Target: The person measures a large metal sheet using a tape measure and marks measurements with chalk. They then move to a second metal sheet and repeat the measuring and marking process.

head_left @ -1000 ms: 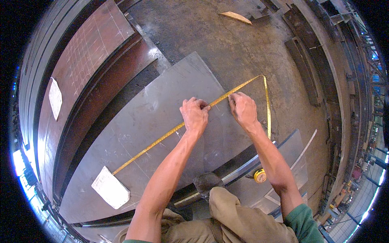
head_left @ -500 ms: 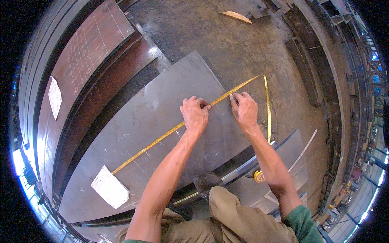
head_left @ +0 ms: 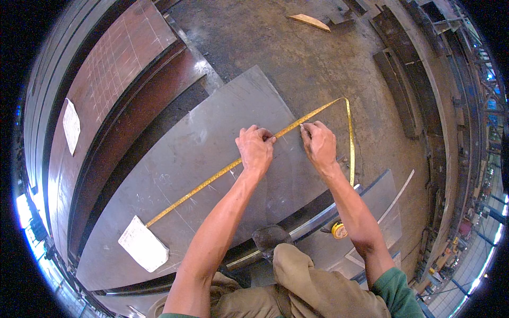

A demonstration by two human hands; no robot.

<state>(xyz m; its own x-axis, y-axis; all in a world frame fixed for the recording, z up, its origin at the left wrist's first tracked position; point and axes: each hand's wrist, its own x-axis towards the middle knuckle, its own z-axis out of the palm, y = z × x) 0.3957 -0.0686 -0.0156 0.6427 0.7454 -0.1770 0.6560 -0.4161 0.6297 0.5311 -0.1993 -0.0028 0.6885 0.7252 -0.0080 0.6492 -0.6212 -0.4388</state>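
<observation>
A yellow measuring tape point(head_left: 201, 184) lies stretched across a large grey steel plate point(head_left: 212, 132). My left hand point(head_left: 255, 150) presses the tape down onto the plate with its fingertips. My right hand point(head_left: 319, 144) is just to the right of it, fingers pinched at the tape's edge; whether a small marker is in it I cannot tell. Beyond my right hand the tape bends and runs back down to its yellow case point(head_left: 339, 230), which lies on a lower plate by my right forearm.
A white paper sheet point(head_left: 143, 244) lies at the plate's near left end. Rust-brown plates point(head_left: 116, 69) with another paper point(head_left: 71, 126) are stacked to the left. A wooden piece point(head_left: 309, 21) lies on the concrete floor far ahead. Dark steel bars point(head_left: 397, 90) sit at right.
Both hands stay at the same spot on the tape; my right hand has shifted very slightly along it. The tape and plate have not moved.
</observation>
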